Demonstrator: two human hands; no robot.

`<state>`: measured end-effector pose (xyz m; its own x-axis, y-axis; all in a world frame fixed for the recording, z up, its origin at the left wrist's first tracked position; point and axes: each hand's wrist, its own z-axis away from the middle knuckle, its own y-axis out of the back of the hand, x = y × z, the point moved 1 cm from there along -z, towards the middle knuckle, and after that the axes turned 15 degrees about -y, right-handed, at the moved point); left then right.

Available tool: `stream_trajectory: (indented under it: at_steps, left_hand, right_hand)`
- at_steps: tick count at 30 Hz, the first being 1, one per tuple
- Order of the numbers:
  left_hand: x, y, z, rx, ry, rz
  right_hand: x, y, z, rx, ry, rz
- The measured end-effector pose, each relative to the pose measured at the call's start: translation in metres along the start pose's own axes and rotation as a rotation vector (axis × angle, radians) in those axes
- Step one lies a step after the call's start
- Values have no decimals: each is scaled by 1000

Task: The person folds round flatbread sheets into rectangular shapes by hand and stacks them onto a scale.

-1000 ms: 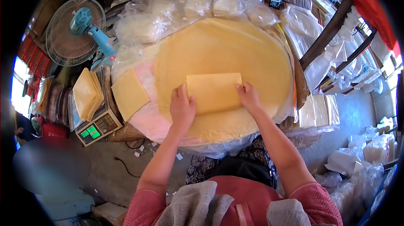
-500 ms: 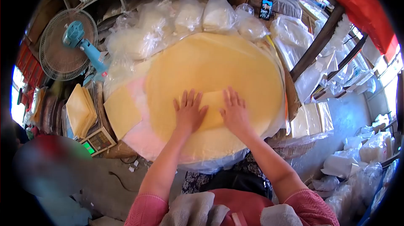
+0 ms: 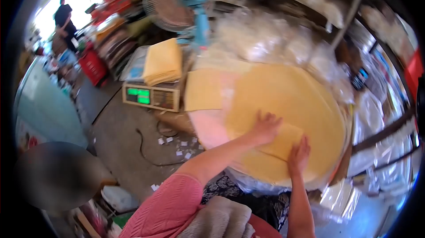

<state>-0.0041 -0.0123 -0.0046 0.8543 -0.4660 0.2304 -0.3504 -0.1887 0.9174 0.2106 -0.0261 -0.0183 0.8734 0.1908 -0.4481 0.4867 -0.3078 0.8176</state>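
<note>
A large, round, thin yellow sheet (image 3: 283, 83) covers most of the work surface, with a smaller folded yellow piece (image 3: 283, 141) lying on its near part. My left hand (image 3: 267, 128) rests at the left end of that folded piece, fingers spread and slightly blurred. On its right edge lies my right hand (image 3: 300, 154), fingers stretched out flat. Neither hand grips anything. Left of the round sheet are a pink sheet (image 3: 207, 127) and another flat yellow sheet (image 3: 203, 91).
A scale (image 3: 150, 99) with a green display bears a stack of folded yellow sheets (image 3: 164, 58). Behind are a blue fan (image 3: 199, 21) and filled clear bags (image 3: 261, 43). A phone (image 3: 359, 78) stands back right. A person (image 3: 65, 23) is far left; a cable (image 3: 142, 147) crosses the floor.
My view has swung left, bringing the scale and floor nearer the middle. Both hands stay at the folded piece, the left now angled across its far left end.
</note>
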Motion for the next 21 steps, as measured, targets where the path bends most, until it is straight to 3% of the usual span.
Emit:
stream_trajectory:
  at_steps: [3,6,10,14,17,19,21]
  left_hand:
    - [3,57,3,-226,116,115]
    - [-14,53,9,-342,220,195]
    - [-35,58,48,-40,293,438]
    - [-34,89,74,79,326,470]
    - [-18,123,71,26,219,433]
    - [1,138,60,-24,97,398]
    - [18,141,48,-36,-84,359]
  right_hand:
    - [-9,9,1,-13,-20,-69]
    - [-5,10,1,1,-62,-163]
    - [-3,9,0,-28,-71,-193]
    - [3,7,-1,-57,-47,-179]
    - [-57,38,-13,-43,147,-178]
    - [-132,83,-23,-81,437,103]
    - [-147,86,-37,-236,604,33]
